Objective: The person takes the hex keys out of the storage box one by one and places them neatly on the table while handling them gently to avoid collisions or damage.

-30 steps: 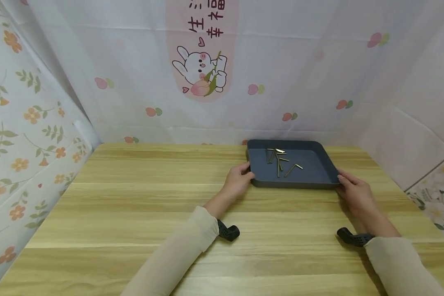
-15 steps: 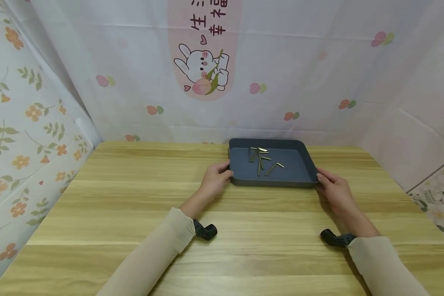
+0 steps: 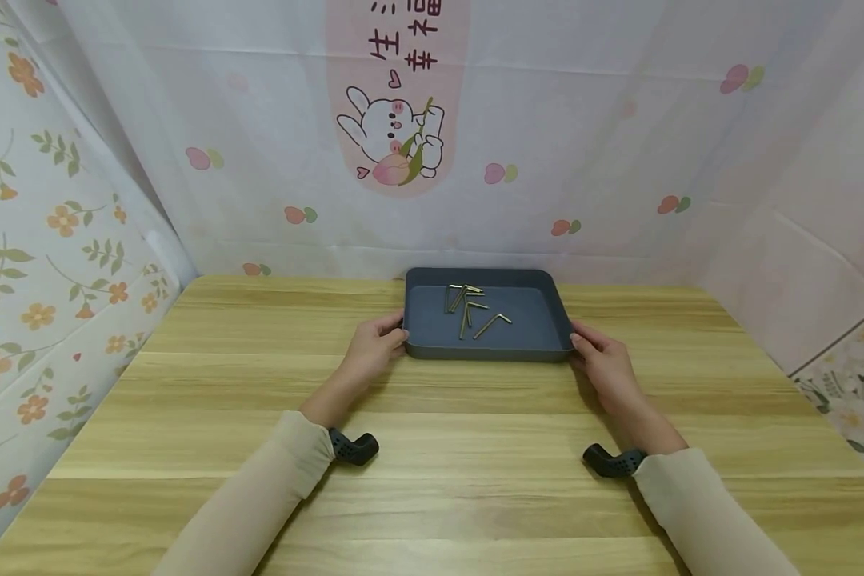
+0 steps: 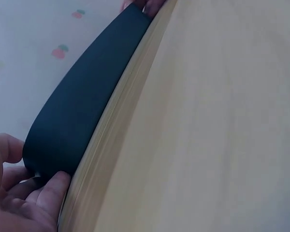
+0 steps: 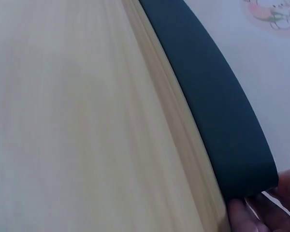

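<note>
A dark grey-blue rectangular tray (image 3: 531, 318) with low walls lies at the back of the table, near the curtain. Several brass-coloured L-shaped hex keys (image 3: 488, 326) rest in its left half, most of them overlapping. My left hand (image 3: 370, 348) grips the tray's front left corner, its thumb at the rim. At the front right corner my right hand (image 3: 608, 368) holds it the same way. Fingertips reach low at the tray's bottom edge in both wrist views, where the outer tray wall (image 4: 87, 96) stands close over the wood.
The wood-grain table (image 3: 432, 480) fills the foreground. Behind it hangs a white curtain (image 3: 590, 144) with a rabbit print; a floral cloth (image 3: 65, 320) covers the left side. A black wrist mount (image 3: 355, 450) sticks out from each sleeve.
Both hands have moved the tray leftward along the back of the table, from the right side to near the middle. The hex keys have gone along inside it.
</note>
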A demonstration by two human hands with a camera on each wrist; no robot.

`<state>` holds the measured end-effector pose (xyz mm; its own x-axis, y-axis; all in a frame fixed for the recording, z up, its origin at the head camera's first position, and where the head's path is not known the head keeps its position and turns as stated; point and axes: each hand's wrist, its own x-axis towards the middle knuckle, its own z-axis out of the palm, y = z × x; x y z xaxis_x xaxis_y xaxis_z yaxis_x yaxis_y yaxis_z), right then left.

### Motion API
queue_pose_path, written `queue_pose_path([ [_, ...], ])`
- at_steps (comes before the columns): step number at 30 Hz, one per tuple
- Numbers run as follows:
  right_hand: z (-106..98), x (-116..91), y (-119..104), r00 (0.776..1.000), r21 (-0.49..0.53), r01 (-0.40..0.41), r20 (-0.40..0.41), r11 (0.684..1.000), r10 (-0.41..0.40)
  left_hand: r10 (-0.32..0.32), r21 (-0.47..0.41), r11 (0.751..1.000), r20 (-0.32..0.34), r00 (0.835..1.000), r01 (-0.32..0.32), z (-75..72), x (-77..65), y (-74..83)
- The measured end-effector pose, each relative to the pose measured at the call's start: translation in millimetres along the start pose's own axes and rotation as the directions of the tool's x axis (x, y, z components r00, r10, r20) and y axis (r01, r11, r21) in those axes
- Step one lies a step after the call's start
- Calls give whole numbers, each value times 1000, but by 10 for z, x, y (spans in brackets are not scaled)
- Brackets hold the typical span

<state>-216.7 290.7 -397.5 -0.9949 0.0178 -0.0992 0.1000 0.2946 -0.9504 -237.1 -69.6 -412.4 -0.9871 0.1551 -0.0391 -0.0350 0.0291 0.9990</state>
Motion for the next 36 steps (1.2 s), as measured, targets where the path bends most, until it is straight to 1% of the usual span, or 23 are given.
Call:
queue_pose_path([
  [4,116,6,-44,1000,45,-17,-24,999,18,-4,22,1000,6,1000,4,-78,-6,8],
  [7,197,6,-79,997,83,-32,-63,996,37,2,77,997,3,1000,-3,-100,5,9],
  [9,249,10,-92,995,86,-33,-91,996,40,4,125,992,-8,1000,-3,-109,8,11],
  [12,311,20,-90,992,73,-14,-122,997,23,24,192,981,-37,999,-16,-123,9,4],
  [15,348,28,-74,990,65,1,-139,998,9,37,215,976,-58,998,-23,-139,-1,-9],
  [18,358,28,-58,989,52,7,-151,999,1,41,222,975,-58,997,-28,-149,-13,-25],
  [22,341,24,-51,990,58,17,-139,998,-8,51,213,976,-46,998,-40,-143,-13,-40],
  [30,286,16,-65,996,136,10,-88,991,2,77,188,980,-42,996,-68,-120,-26,-25],
  [34,285,24,-50,998,116,20,-65,993,-12,84,201,977,-50,995,-72,-137,-37,-29],
  [36,285,25,-42,998,109,28,-53,994,-23,92,231,970,-58,994,-76,-145,-46,-32],
])
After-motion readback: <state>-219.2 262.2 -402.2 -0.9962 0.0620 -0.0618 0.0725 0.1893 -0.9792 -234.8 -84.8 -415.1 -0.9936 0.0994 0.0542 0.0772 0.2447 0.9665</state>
